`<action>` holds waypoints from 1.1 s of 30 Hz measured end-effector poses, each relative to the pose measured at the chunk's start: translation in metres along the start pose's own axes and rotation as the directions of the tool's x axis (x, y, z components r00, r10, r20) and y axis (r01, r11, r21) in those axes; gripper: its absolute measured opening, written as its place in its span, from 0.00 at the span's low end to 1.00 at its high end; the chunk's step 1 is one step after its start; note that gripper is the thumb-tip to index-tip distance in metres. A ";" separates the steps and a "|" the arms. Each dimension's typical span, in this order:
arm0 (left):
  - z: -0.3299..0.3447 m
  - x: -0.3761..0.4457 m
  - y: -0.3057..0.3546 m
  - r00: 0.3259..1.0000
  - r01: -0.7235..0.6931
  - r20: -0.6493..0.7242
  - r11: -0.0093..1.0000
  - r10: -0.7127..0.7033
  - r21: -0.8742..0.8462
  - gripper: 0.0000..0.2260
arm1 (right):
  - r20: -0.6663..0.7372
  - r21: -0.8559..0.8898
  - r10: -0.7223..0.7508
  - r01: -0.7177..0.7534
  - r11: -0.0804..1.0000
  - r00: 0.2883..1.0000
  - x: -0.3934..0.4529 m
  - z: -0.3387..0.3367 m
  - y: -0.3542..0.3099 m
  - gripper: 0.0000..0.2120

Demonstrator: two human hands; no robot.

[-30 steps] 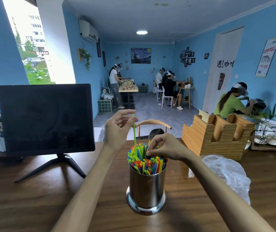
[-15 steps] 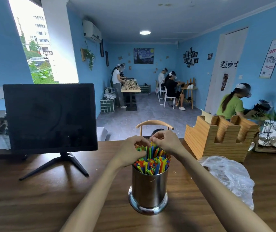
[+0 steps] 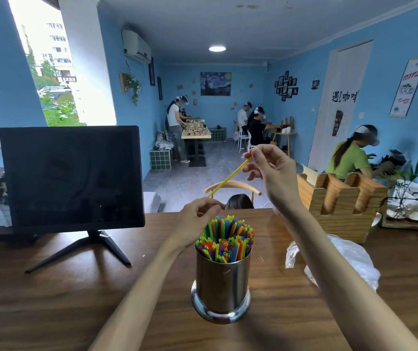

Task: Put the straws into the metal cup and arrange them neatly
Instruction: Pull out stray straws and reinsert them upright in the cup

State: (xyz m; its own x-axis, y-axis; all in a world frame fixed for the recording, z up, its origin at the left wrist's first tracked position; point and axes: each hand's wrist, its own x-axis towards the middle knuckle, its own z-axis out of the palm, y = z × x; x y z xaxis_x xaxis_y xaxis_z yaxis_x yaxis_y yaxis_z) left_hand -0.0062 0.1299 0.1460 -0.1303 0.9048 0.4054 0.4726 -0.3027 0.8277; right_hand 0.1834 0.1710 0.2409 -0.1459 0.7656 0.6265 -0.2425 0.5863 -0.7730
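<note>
A shiny metal cup point(image 3: 221, 282) stands on the wooden table point(image 3: 50, 300) in front of me, packed with several upright coloured straws point(image 3: 225, 239). My right hand point(image 3: 271, 173) is raised above and behind the cup and pinches the top end of one yellow straw point(image 3: 229, 177), which slants down to the left. My left hand point(image 3: 197, 220) sits at the cup's far left rim with its fingers curled round the lower end of that yellow straw.
A black monitor point(image 3: 72, 177) on a stand is at the left. A wooden holder point(image 3: 339, 201) stands at the right, with a crumpled clear plastic bag point(image 3: 349, 259) in front of it. A chair back point(image 3: 232, 186) shows beyond the table's far edge.
My right hand has lifted from the straw bundle up and to the right, drawing a yellow straw out with it. My left hand stays at the cup's rim.
</note>
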 end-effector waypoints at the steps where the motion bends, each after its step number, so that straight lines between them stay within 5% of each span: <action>1: -0.001 0.000 0.002 1.000 0.015 -0.012 1.000 -0.015 -0.001 0.07 | -0.012 0.045 0.031 -0.030 0.999 0.999 0.000 -0.003 0.000 0.06; 4: -0.004 0.000 0.006 0.997 0.080 -0.013 0.994 -0.081 -0.076 0.11 | -0.037 0.132 0.116 -0.110 0.985 0.993 -0.001 -0.009 0.004 0.07; 7: -0.005 0.001 0.009 0.981 0.128 -0.085 0.912 -0.173 -0.390 0.13 | 0.028 0.230 0.182 -0.183 0.956 0.983 -0.005 -0.016 0.011 0.07; 11: -0.020 0.007 0.011 0.917 0.106 -0.065 0.398 -0.394 -0.911 0.08 | 0.337 0.135 0.298 -0.359 0.924 0.893 -0.018 -0.029 0.020 0.11; 13: -0.026 0.011 0.013 0.907 0.061 -0.074 0.303 -0.414 -0.951 0.06 | 0.442 -0.076 0.324 -0.325 0.943 0.836 -0.026 -0.028 0.029 0.12; 17: -0.024 0.012 0.025 0.907 -0.087 -0.326 0.637 -0.268 -0.766 0.17 | 0.550 -0.337 0.333 -0.161 0.928 0.766 -0.032 -0.020 0.048 0.14; 20: -0.022 0.008 0.034 0.885 -0.216 -0.464 0.840 -0.046 -0.497 0.17 | 0.506 -0.373 0.293 -0.101 0.923 0.811 -0.028 -0.017 0.051 0.11; 25: -0.015 -0.002 0.038 0.923 -0.205 -0.376 0.933 0.084 -0.296 0.15 | 0.225 -0.612 0.245 -0.059 0.789 0.943 -0.012 -0.019 0.077 0.04; 29: 0.001 -0.009 0.019 0.954 -0.121 -0.284 0.990 0.095 -0.074 0.16 | 0.194 -0.767 0.419 -0.129 0.629 0.887 -0.013 -0.018 0.102 0.14; 33: 0.008 -0.014 0.002 0.982 -0.015 -0.182 0.988 0.044 0.155 0.04 | 0.184 -0.699 0.483 -0.231 0.676 0.856 -0.019 -0.018 0.105 0.15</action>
State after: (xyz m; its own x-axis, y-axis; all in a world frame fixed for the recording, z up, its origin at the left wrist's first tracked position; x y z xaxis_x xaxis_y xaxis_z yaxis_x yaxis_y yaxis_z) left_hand 0.0035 0.1186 0.1389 -0.2660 0.8212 0.5049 0.6038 -0.2664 0.7513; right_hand 0.1784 0.2226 0.1458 -0.4190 0.8898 0.1809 0.5405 0.4045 -0.7377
